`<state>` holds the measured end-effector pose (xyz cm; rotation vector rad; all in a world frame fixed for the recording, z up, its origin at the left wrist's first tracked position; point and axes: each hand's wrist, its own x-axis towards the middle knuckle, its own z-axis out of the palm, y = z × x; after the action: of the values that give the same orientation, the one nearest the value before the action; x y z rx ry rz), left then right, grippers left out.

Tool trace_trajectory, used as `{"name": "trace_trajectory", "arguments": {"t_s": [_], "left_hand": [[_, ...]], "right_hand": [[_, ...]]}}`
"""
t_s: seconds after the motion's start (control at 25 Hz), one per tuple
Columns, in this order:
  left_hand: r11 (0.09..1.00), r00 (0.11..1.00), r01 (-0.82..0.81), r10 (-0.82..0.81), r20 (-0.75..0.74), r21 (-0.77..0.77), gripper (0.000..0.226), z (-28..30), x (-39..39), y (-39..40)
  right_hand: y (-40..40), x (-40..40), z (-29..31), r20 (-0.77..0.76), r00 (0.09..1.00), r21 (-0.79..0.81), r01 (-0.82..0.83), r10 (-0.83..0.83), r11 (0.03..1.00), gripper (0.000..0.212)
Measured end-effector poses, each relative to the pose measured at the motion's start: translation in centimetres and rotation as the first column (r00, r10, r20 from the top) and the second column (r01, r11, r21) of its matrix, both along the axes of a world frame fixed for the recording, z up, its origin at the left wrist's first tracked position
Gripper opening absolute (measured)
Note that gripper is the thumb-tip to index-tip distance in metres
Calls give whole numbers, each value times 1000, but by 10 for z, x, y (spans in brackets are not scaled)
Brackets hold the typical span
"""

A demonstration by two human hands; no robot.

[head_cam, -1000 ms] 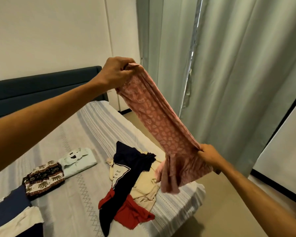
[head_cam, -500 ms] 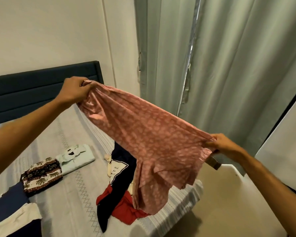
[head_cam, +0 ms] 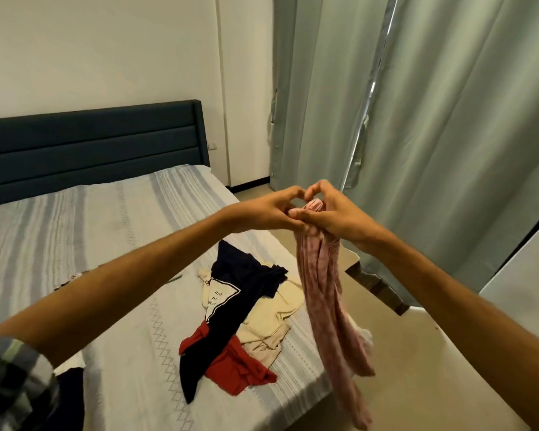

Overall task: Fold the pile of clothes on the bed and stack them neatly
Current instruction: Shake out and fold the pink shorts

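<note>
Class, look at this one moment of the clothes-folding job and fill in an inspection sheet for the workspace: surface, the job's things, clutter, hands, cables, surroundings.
Surface: bed with a striped grey cover, cover lying flat.
Job's things: pink patterned garment hangs doubled from both hands beside the bed's corner; an unfolded pile lies on the bed, with a navy garment over a cream garment and a red garment.
Clutter: dark cloth at the bottom left edge, mostly hidden by the arm.
Hands: left hand and right hand meet, both pinching the pink garment's top edge.
Cables: nothing seen.
Surroundings: dark headboard, grey-green curtains, pale wall.
</note>
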<state>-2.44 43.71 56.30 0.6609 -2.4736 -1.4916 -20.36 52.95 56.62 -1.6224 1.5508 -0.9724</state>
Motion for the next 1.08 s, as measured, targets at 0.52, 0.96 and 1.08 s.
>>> {"name": "trace_trajectory", "arguments": {"t_s": [0.52,0.96,1.08], "left_hand": [[921,927,-359,333,-174,-149,23,9,44,-12],[905,883,-406,353,-311,-125,29,29,65,-25],[918,924,-325,256,-283,-229,17,23,54,-9]], "right_hand": [[38,-94,-65,175,984,340,-84,25,937,43],[30,-85,38,-786,606,46,-136,119,990,44],[19,-83,44,-680,729,157,37,81,987,61]]}}
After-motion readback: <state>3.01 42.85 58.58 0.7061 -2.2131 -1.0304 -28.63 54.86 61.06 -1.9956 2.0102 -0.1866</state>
